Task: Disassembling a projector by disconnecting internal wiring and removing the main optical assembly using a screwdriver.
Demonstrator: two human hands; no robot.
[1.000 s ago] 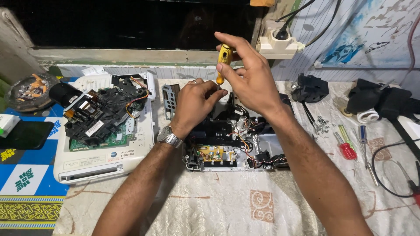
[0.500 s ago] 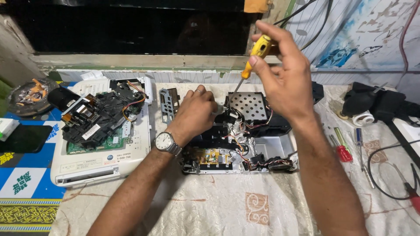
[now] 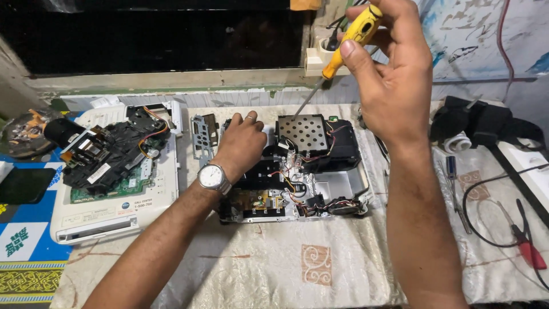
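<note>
Cloth-covered bench (image 3: 274,269); right hand (image 3: 394,86) fingers pinching yellow screwdriver (image 3: 349,43) above opened device (image 3: 297,171); left hand (image 3: 240,143) fingers curled, pressing device.

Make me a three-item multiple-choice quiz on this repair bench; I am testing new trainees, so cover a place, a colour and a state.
1. Where does the left hand rest?
A. on the opened device in the middle
B. on the white casing at the left
C. on the red-handled pliers

2. What colour is the handle of the screwdriver?
A. blue
B. yellow
C. green

3. How is the screwdriver held?
A. lying on the cloth
B. lifted in the right hand, tip clear of the device
C. gripped by both hands

Answers:
1 A, the hand lies on the opened device.
2 B, the grip is yellow.
3 B, the right hand holds it raised above the perforated plate.
</note>
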